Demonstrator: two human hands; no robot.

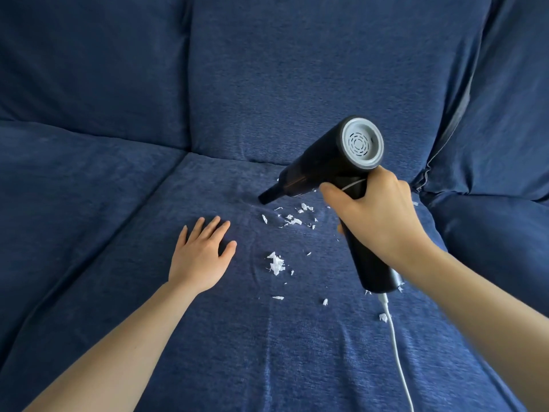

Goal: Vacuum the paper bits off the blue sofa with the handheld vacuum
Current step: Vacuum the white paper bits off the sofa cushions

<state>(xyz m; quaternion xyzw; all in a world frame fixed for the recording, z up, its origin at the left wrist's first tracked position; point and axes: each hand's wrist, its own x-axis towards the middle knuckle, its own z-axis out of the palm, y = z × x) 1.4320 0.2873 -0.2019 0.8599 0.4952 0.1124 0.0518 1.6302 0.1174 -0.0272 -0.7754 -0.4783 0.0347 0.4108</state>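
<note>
White charging cable (396,349) trails nearest us. Our right hand (378,215) grips the black handheld vacuum (326,162), nozzle at the blue fabric sofa's (118,203) mid-seat; left hand (202,254) rests flat, fingers straight. White torn paper bits (276,263) may scatter if exhaust blows.

The sofa (267,84) is showing deep blue; paper bits (276,263) white; vacuum (326,162) black, its vented end cap (361,142) grey; cable (398,352) white.

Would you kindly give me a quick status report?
Right hand grips vacuum; left hand flat on sofa. Nozzle at seat, paper bits remain. Nothing blocking.
</note>
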